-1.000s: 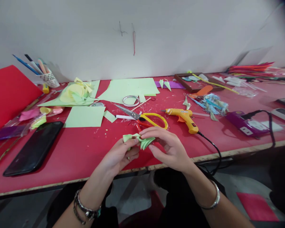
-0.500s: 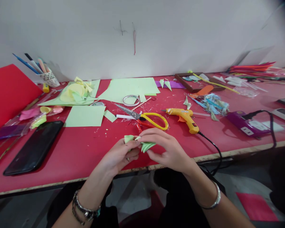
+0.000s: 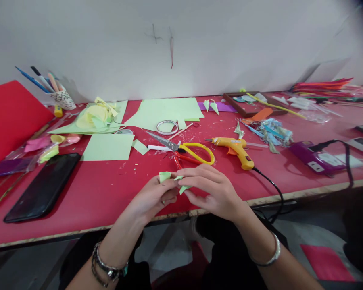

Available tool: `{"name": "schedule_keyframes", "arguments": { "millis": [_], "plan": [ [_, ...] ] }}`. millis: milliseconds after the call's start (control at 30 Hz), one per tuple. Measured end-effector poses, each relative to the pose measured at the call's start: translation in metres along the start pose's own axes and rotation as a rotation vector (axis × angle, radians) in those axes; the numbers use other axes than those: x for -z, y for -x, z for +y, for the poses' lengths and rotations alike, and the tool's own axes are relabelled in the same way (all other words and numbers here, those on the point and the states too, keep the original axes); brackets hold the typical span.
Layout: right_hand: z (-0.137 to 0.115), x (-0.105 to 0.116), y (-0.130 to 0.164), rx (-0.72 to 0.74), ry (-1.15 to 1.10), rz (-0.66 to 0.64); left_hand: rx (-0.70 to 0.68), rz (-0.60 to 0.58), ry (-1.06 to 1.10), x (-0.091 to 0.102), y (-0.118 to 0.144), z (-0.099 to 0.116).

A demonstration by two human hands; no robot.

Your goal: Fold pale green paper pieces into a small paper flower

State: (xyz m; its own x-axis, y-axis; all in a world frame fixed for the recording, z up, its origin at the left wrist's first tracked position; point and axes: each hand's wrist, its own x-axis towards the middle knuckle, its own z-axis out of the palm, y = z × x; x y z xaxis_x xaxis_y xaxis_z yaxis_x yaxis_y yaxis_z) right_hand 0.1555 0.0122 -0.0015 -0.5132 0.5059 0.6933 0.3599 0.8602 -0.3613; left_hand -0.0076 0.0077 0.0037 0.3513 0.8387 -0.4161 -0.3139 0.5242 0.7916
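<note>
Between both hands, over the table's front edge, is a small piece of light green paper [image 3: 164, 176], folded or rolled. My left hand [image 3: 153, 197] is closed, pinching it between thumb and fingers. From the other side my right hand [image 3: 211, 189] grips the paper too, its fingers bent over the right end and covering most of it. Just beyond the fingers lie scissors [image 3: 199, 150] with yellow and red handles, beside a white pen [image 3: 157, 148]. A yellow glue gun [image 3: 234, 149] rests to their right, its nozzle pointing left.
Green paper sheets [image 3: 109, 147] and a roll of tape [image 3: 167, 127] lie behind. A black phone [image 3: 44, 187] is at the left, a purple power strip [image 3: 313, 159] at the right. Two small green paper cones [image 3: 214, 107] sit on purple paper near the wall.
My right fingers have closed further over the green paper, so less of its fanned right end shows. My left hand has stayed almost still, and the things on the table have not moved.
</note>
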Motion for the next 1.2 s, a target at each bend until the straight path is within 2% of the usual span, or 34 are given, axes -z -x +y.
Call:
{"name": "schedule_keyframes", "arguments": {
  "millis": [167,400,633,933,1200],
  "plan": [
    [-0.0008,-0.0011,-0.0003,0.016,0.048,0.031,-0.013,-0.020,-0.002,-0.0012,0.0003,0.0004],
    [0.0000,-0.0011,0.0020,0.030,0.063,-0.001,0.001,-0.013,-0.039,0.0010,-0.0010,-0.0010],
    [0.0010,-0.0005,0.0048,0.044,0.123,-0.003,-0.031,-0.054,-0.099,0.0028,-0.0014,-0.0023],
    [0.0005,0.0002,0.0040,0.044,0.203,-0.024,-0.048,0.007,-0.185,-0.0008,0.0004,-0.0001],
    [0.0010,-0.0008,0.0054,0.037,0.147,-0.015,-0.112,0.031,-0.309,0.0029,0.0015,0.0017]
  ]
}}
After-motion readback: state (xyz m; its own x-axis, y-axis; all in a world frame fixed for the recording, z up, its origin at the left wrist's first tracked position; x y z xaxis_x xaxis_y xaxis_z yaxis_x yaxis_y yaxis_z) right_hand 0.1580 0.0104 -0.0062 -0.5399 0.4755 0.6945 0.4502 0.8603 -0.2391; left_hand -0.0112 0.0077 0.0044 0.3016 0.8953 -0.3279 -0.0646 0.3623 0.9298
